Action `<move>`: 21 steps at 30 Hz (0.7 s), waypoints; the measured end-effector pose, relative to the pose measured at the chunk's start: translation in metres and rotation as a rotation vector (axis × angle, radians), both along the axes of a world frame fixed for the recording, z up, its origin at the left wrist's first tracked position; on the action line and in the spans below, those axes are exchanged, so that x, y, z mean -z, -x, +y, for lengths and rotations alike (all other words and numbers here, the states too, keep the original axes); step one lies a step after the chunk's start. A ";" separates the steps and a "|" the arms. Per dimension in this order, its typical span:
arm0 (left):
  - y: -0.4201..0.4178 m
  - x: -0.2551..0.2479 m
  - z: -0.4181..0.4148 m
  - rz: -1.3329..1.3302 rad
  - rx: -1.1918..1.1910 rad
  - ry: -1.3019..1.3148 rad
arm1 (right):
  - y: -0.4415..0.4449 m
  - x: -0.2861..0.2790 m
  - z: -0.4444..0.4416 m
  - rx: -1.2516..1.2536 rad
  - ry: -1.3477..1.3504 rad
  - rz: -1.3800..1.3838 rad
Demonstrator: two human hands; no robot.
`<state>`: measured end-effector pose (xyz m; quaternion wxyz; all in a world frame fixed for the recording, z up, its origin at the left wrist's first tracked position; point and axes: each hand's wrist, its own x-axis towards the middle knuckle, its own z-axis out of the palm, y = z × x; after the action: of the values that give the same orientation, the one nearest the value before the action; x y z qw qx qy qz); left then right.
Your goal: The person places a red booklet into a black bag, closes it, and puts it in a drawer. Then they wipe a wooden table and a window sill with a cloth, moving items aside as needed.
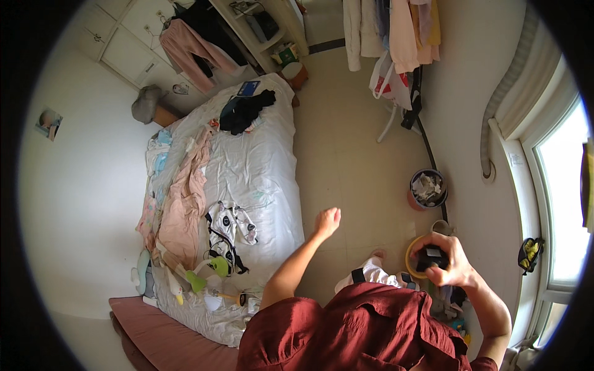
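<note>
My right hand (450, 264) is gripping a small black object (431, 258) with a pale label, held up at my right side. What kind of object it is, I cannot tell. Beneath it shows part of a yellow-rimmed basin (409, 263). Out in front of me, over the floor, my left hand (328, 222) has its fingers curled; whether something is inside them is hidden. To its left lies the bed (278, 185), with a black-and-white patterned garment (227, 227) and a crumpled pink cloth (183, 204) on its white cover.
A waste bin (428, 188) filled with crumpled paper stands by the right wall. Clothes hang above a white plastic bag (391, 83) farther ahead. Black clothing (243, 111) lies at the bed's far end. A green-and-white fan-like object (206, 273) is on the near part. A window (564, 199) is at right.
</note>
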<state>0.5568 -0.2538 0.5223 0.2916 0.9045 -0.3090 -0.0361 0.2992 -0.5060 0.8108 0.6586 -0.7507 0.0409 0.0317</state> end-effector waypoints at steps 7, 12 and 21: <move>0.044 0.028 0.062 0.003 -0.026 -0.074 | 0.015 0.016 -0.027 -0.294 0.165 0.047; 0.034 0.036 0.098 0.083 -0.192 -0.217 | 0.078 0.035 -0.042 0.026 -0.057 0.241; 0.023 0.034 0.098 0.390 -0.305 -0.102 | 0.207 0.053 -0.059 0.310 -0.431 0.489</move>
<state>0.5342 -0.1562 0.4880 0.3019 0.9301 -0.1048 -0.1812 0.0918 -0.5652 0.7580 0.7694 -0.5497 0.3031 0.1181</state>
